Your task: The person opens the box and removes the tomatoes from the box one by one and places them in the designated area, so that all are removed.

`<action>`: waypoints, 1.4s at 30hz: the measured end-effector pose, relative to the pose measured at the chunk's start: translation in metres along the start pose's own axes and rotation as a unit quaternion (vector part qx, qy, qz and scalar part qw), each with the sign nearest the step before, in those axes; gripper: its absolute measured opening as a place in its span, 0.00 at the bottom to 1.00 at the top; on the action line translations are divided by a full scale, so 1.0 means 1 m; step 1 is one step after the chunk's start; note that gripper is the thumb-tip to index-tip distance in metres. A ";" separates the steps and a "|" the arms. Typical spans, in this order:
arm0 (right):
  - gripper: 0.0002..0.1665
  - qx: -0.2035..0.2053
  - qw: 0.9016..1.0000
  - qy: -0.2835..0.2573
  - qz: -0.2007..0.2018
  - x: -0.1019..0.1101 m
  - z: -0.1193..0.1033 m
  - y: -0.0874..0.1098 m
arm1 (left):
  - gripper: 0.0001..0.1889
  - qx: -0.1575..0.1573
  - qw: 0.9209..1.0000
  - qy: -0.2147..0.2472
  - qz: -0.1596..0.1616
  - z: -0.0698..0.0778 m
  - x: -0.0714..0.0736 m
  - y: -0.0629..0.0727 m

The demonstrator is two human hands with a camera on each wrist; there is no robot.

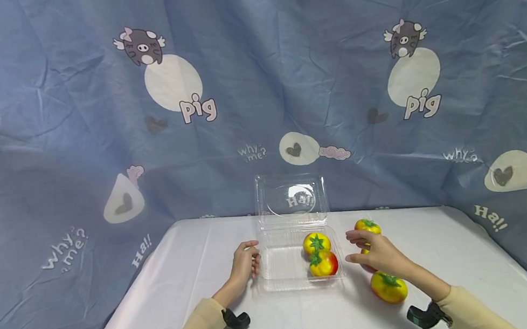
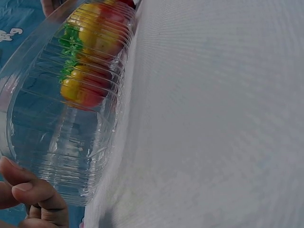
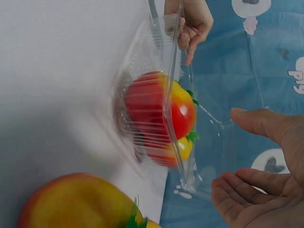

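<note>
Rolling and tipping hazards, heavier on the right

The clear box (image 1: pixel 282 263) sits on the counter (image 1: pixel 301 325), its lid (image 1: pixel 291 200) upright at the far edge. The rear fruit (image 1: pixel 316 242) and front fruit (image 1: pixel 325 264) lie in its right half. Outside, to the right, are the far fruit (image 1: pixel 367 225), middle fruit (image 1: pixel 368 268) and near fruit (image 1: pixel 388 287).

The right hand (image 1: pixel 377 253) is spread, thumb well apart from fingers, holding nothing; it partly covers the middle fruit. The left hand (image 1: pixel 245 261) is at the box's left rim, fingers loosely bent; no grip shows, and contact cannot be confirmed.

Principal risk: a brush from the right hand could set a rounded fruit rolling, as nothing visible restrains the row. Second: the box appears thin-walled and is loaded on one side, so a knock at the rim could slide or tilt it. Third: a nudge could drop the lid, which has no visible prop.

The counter is white with a fabric-like weave. A creased blue curtain (image 1: pixel 308 45), printed with pigs, hearts and lettering, hangs behind and along both sides.
</note>
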State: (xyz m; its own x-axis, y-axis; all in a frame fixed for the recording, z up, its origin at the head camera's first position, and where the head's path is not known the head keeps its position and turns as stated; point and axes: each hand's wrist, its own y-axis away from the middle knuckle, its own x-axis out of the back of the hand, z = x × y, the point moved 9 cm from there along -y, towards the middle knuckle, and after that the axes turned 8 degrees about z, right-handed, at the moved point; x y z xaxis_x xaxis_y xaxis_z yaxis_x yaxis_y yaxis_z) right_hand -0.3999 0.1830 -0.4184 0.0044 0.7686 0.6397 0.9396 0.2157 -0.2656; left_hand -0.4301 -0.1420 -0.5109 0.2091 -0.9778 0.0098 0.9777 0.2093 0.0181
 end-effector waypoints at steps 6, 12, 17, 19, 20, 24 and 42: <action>0.33 0.028 1.000 -0.010 -0.006 -0.007 -0.004 -0.006 | 0.23 -0.004 1.000 0.000 0.000 0.000 0.000 -0.001; 0.33 0.018 1.000 -0.016 -0.004 -0.011 -0.002 -0.010 | 0.23 -0.002 1.000 0.001 0.000 0.000 0.001 -0.001; 0.32 0.018 0.999 -0.027 -0.014 -0.016 -0.004 -0.010 | 0.23 0.000 1.000 -0.002 0.001 0.000 0.000 0.000; 0.32 0.024 0.999 -0.030 -0.018 -0.019 -0.006 -0.011 | 0.23 0.000 1.000 -0.002 0.002 0.001 0.001 0.000; 0.32 0.026 0.999 -0.031 -0.019 -0.021 -0.007 -0.011 | 0.23 -0.001 1.000 -0.003 0.002 0.001 0.001 0.000; 0.32 0.028 0.999 -0.027 -0.027 -0.029 -0.009 -0.011 | 0.23 -0.001 1.000 -0.001 0.004 0.000 0.001 -0.001; 0.32 0.053 0.997 -0.006 -0.060 -0.048 -0.011 -0.013 | 0.23 0.001 1.000 -0.002 0.005 -0.001 0.000 -0.001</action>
State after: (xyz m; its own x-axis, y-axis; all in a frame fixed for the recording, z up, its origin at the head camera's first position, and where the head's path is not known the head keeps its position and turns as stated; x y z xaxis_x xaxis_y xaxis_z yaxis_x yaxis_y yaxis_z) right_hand -0.4086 0.1364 -0.4377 -0.1103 0.7404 0.6630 0.8914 0.3688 -0.2635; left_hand -0.4314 -0.1422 -0.5119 0.2185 -0.9757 0.0140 0.9756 0.2188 0.0202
